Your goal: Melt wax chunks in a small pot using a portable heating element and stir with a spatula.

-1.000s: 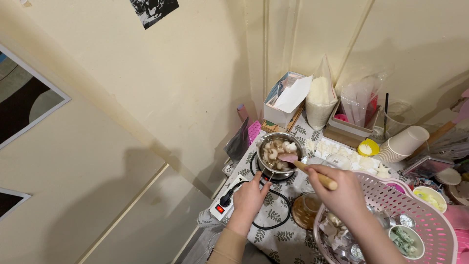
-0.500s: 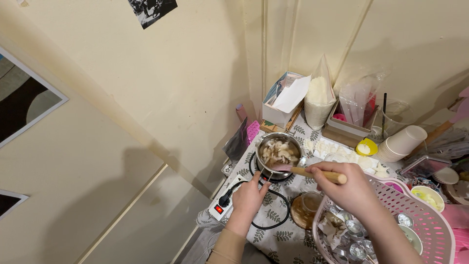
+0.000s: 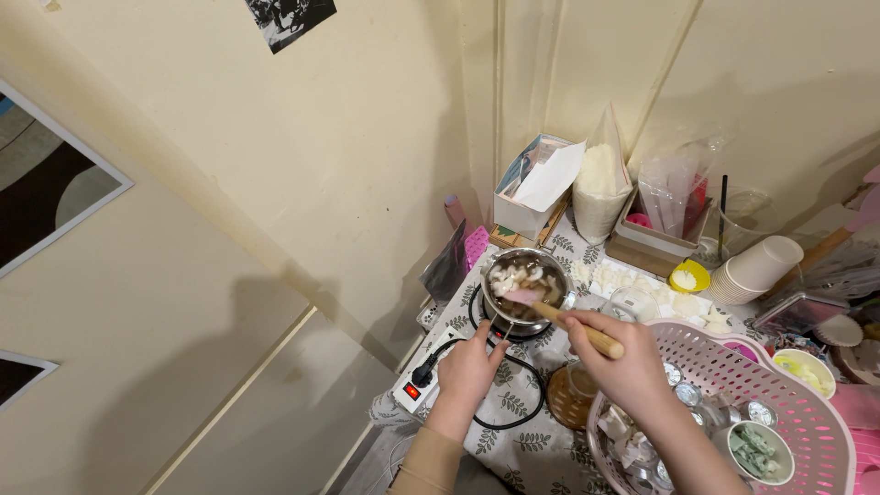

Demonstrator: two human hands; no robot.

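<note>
I see the small metal pot (image 3: 524, 284) seated on the hot plate (image 3: 502, 323) on the table (image 3: 513, 431). My right hand (image 3: 616, 365) has fingers wrapped around the wooden spatula (image 3: 568, 323), tip in the pot. My left hand (image 3: 469, 368) fingers close on the pot handle (image 3: 500, 332).

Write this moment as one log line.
left hand: on pot handle | right hand: holds wooden spatula in pot | pot: white chunks inside

Pot (image 3: 524, 282) on hotplate (image 3: 513, 328); basket (image 3: 733, 362) to its right.
</note>
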